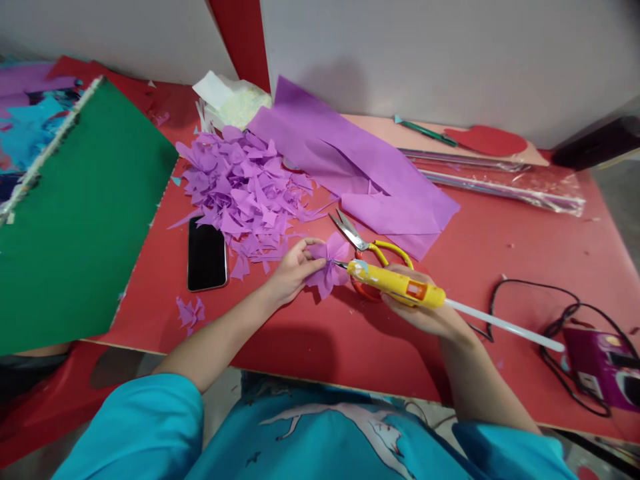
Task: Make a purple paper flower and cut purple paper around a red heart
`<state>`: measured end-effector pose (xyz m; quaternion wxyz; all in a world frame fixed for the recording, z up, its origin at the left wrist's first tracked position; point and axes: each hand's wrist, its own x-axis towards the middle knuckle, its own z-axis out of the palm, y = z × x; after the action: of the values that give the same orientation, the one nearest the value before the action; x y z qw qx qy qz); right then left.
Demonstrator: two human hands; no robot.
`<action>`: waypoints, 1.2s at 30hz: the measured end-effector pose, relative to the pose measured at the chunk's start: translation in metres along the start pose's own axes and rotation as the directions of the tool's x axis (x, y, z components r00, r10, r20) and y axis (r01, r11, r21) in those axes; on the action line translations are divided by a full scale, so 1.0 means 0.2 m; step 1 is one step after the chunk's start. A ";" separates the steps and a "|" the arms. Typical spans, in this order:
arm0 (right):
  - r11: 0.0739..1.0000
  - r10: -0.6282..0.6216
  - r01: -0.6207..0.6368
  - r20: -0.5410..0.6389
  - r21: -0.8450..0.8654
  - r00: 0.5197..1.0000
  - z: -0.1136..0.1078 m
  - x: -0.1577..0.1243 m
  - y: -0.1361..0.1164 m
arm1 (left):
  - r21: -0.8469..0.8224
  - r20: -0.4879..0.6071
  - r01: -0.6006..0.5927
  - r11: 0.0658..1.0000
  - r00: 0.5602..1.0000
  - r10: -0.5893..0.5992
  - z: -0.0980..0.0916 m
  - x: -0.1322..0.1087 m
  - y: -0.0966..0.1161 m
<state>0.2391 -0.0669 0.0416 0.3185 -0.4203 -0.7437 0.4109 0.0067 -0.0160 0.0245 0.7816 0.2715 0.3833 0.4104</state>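
Between its thumb and fingers, my left hand (295, 270) pinches a purple paper flower (329, 277) just above the table. My right hand (425, 317) is wrapped round a yellow hot glue gun (387, 280). The gun's metal nozzle points left and meets the flower's centre, though I cannot tell whether glue is coming out. A long white glue stick (505, 325) juts from its back end. Behind the gun lie scissors (367, 245) with yellow and red handles, blades apart, partly hidden by the gun and my right hand.
Purple paper scraps (245, 187) are heaped beside a black phone (207, 255). Purple sheets (350, 167) lie behind the scissors. A green board (95, 220) covers the left side. A purple box (603, 367) with a black cord (540, 283) sits at right. A green cutter (427, 132) lies at the back.
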 end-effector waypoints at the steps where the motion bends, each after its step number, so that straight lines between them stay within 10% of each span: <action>1: 1.000 -0.005 0.005 0.006 -0.005 1.000 0.00 0.00 0.00 | 0.003 -0.001 0.001 1.000 1.000 -0.001 0.00 0.00 0.00; 36: 0.997 0.080 -0.080 -0.016 0.011 0.997 0.00 0.01 -0.02 | 0.034 -0.009 0.002 0.999 1.000 -0.002 0.00 -0.01 0.00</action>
<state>0.2377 -0.0669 0.0460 0.3098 -0.4515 -0.7215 0.4237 0.0059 -0.0164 0.0256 0.7756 0.2828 0.3939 0.4041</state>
